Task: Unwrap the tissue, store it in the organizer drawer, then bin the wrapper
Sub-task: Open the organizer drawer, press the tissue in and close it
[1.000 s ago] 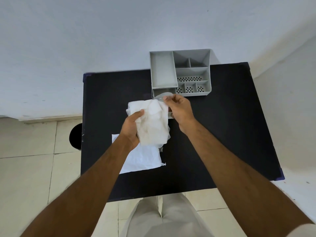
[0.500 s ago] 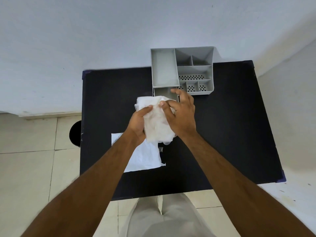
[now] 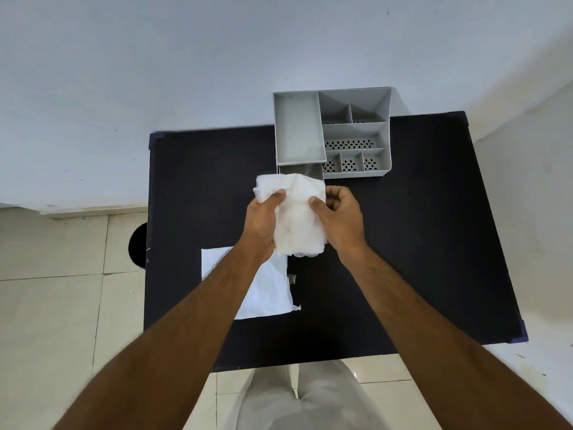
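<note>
One view is supplied, from the head camera, looking down on a black table (image 3: 403,243).

Both hands are closed on the tissue (image 3: 297,218), a white, rumpled wad held between them above the table. The left hand (image 3: 263,225) grips its left edge, thumb laid across the top face. The right hand (image 3: 341,218) grips the right edge, thumb on top, remaining fingers curled at the side. The tissue's far end lies over the front of the organizer's pulled-out drawer (image 3: 305,172); whether it touches the drawer cannot be told. The grey organizer (image 3: 331,135) stands at the table's far edge, its visible compartments bare. The wrapper (image 3: 263,290), a flat white sheet, lies on the table near the person, partly under the left forearm. A dark round shape (image 3: 138,245) shows on the floor left of the table, possibly the bin.

Assessment: the tissue is very light, soft and without stiffness; it will sag and spring open if released early. Edge grips suit it; it should be compacted to drawer width and pressed in lightly. Tearing is the risk under hard pulling. The wrapper appears thin and light, best pinched at a corner.
</note>
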